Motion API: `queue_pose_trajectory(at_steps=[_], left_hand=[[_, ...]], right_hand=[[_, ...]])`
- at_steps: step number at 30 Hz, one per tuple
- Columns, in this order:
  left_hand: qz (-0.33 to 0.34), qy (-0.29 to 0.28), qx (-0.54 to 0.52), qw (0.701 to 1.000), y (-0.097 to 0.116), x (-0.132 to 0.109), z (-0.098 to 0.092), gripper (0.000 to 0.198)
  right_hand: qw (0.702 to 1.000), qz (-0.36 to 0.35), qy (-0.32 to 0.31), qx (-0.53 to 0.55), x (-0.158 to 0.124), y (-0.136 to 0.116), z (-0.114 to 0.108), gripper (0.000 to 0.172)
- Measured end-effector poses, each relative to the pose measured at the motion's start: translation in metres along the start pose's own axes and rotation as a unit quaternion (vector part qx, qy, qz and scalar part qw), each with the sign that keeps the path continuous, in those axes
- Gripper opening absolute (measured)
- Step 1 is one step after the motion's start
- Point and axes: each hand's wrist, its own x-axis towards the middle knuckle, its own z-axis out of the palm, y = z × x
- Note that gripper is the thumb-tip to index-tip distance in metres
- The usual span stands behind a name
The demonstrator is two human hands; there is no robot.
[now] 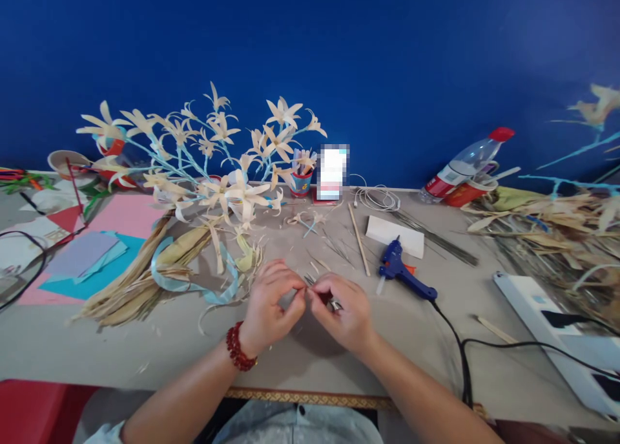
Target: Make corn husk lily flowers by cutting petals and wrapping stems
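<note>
Before a blue wall (310, 43), assembled husk flowers (247, 194) spread left of the glue gun (400, 268); loose husks (128, 282) there look unworked. Also left of it, left hand (272, 300) and right hand (351, 309) pinch narrowly, contents too small to tell.

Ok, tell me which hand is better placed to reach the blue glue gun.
Likely the right hand: the glue gun lies on that side. The left hand is farther away. Both look busy in a close pinch, so the right may need freeing first.
</note>
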Motion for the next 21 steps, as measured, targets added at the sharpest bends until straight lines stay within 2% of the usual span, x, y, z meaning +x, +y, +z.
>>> queue_pose_trajectory(at_steps=[8,15,21], left_hand=[[-0.019,0.056,0.065,0.996,-0.010,-0.003,-0.007,0.011],[0.047,0.030,0.046,0.997,-0.001,-0.001,0.001,0.011],[0.004,0.058,0.080,0.995,-0.011,-0.004,-0.002,0.011]], right_hand=[[0.999,-0.005,0.052,-0.008,0.001,0.002,-0.003,0.009],[0.999,-0.030,0.038,-0.003,0.000,0.003,0.004,0.011],[0.997,-0.028,0.070,0.001,0.001,0.004,-0.001,0.012]])
